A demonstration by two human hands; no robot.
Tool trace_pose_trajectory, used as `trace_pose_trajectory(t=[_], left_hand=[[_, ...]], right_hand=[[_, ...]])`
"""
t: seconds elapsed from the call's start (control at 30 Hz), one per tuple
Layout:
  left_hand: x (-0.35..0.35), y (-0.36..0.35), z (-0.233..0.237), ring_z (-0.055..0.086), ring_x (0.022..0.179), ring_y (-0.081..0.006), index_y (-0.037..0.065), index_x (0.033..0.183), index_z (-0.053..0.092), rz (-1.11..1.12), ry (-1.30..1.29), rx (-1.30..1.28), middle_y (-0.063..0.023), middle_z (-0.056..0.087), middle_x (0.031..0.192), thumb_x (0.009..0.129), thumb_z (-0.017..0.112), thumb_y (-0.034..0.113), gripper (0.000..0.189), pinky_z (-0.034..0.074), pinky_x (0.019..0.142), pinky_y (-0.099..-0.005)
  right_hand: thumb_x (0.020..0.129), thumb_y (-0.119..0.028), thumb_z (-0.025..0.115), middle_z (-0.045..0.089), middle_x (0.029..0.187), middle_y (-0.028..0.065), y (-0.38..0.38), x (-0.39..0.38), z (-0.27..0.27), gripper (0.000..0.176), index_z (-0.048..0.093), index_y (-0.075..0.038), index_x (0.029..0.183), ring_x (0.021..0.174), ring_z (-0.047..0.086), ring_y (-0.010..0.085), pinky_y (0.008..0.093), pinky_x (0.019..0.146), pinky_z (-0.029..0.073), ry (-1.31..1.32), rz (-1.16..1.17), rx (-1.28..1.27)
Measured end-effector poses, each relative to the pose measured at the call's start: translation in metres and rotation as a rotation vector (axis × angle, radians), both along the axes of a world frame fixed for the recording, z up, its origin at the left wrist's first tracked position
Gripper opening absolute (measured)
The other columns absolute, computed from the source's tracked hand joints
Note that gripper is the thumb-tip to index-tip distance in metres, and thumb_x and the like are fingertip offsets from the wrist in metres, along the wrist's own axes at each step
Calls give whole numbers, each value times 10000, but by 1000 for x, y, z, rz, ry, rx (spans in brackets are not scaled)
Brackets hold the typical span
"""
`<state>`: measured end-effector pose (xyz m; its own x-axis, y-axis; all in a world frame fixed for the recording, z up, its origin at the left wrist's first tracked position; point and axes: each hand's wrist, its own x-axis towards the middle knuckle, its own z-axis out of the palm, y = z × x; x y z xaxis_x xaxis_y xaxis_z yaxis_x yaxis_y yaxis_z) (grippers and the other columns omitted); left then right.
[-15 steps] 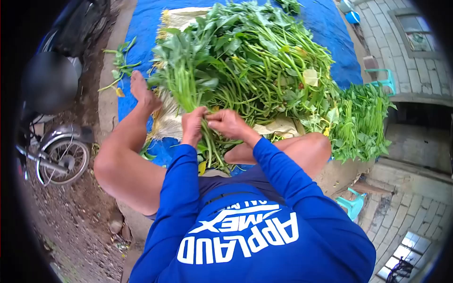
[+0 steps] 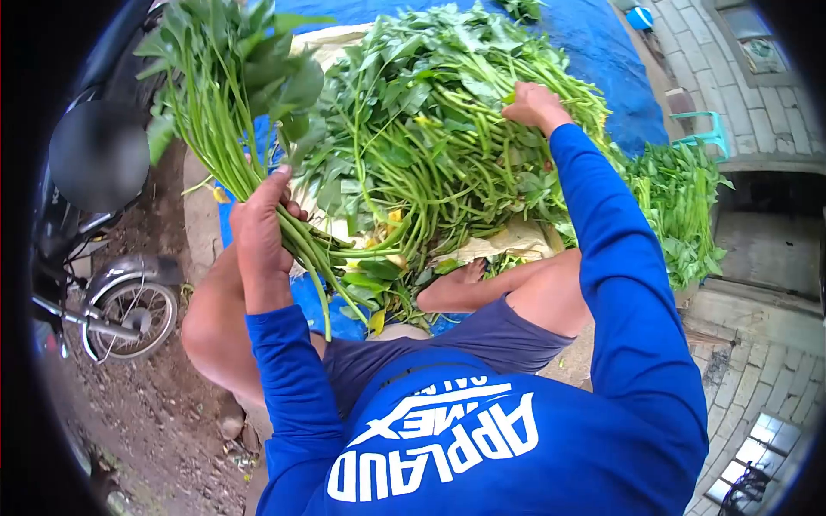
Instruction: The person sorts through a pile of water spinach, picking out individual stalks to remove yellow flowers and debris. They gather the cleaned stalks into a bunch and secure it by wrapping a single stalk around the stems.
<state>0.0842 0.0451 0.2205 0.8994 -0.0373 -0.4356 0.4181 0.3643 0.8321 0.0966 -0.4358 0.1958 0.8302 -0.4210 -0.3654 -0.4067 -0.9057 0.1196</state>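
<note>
A bunch of long-stemmed water spinach (image 2: 219, 138) is gripped in my left hand (image 2: 261, 232), raised at the left with its leaves upward. Its cut ends hang down over the blue tarp. Reaching forward, my right hand (image 2: 535, 107) has its fingers curled at the upper right part of the large water spinach pile (image 2: 430, 129); they seem to pinch a stem there, though the fingertips are partly hidden among the greens. The pile lies in front of me, stems toward me and leaves mostly away.
Under the pile are a pale woven sack (image 2: 516, 243) and a blue tarp (image 2: 619, 60). Upright bundles of greens (image 2: 675, 215) stand to the right, near a turquoise plastic chair (image 2: 707, 136). A motorcycle wheel (image 2: 133, 318) is at the left. My bent legs flank the work area.
My left hand has moved left and up with the bunch, away from the pile. My right hand has left the bunch and reached forward and right to the pile.
</note>
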Motion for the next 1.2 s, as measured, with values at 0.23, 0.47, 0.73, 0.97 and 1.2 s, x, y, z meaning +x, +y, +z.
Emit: trace_pose_trajectory(t=[0.23, 0.47, 0.73, 0.97, 1.2], left_hand=[[-8, 20, 5, 528, 537, -89, 66, 865, 663, 86, 22, 138, 11, 565, 664, 991, 765, 178, 197, 461, 495, -256], [-12, 22, -23, 553, 572, -82, 43, 1533, 550, 17, 63, 87, -52, 702, 961, 982, 709, 81, 575, 500, 514, -235], [-3, 27, -34, 544, 574, -82, 62, 1505, 522, 40, 19, 75, -25, 661, 902, 978, 714, 68, 561, 490, 508, -236], [-9, 20, -27, 536, 564, -87, 18, 1188, 676, 59, 55, 24, 5, 600, 799, 976, 758, 83, 237, 474, 501, -231], [-17, 23, -35, 520, 560, -110, 50, 932, 669, 27, 33, 1, 22, 535, 734, 981, 771, 134, 142, 457, 519, -273]], right_hand=[[931, -158, 669, 771, 1004, 190, 162, -39, -80, 157, 761, -52, 1003, 926, 751, 373, 450, 833, 605, -740, 359, 656], [890, -313, 732, 764, 1072, 265, 289, -49, -204, 372, 766, -75, 1174, 1001, 723, 463, 480, 892, 577, -327, -210, 647], [992, -175, 736, 755, 976, 146, 256, -45, -211, 621, 498, -82, 1557, 801, 713, 192, 352, 672, 600, -218, -478, 1240], [1006, -76, 666, 684, 903, 54, 210, -75, -119, 612, 418, -104, 1564, 680, 623, 120, 274, 589, 547, -198, -482, 1430], [1080, -211, 668, 583, 799, -40, 200, -92, -36, 353, 602, -56, 1390, 590, 478, 48, 207, 488, 388, -364, -523, 1694]])
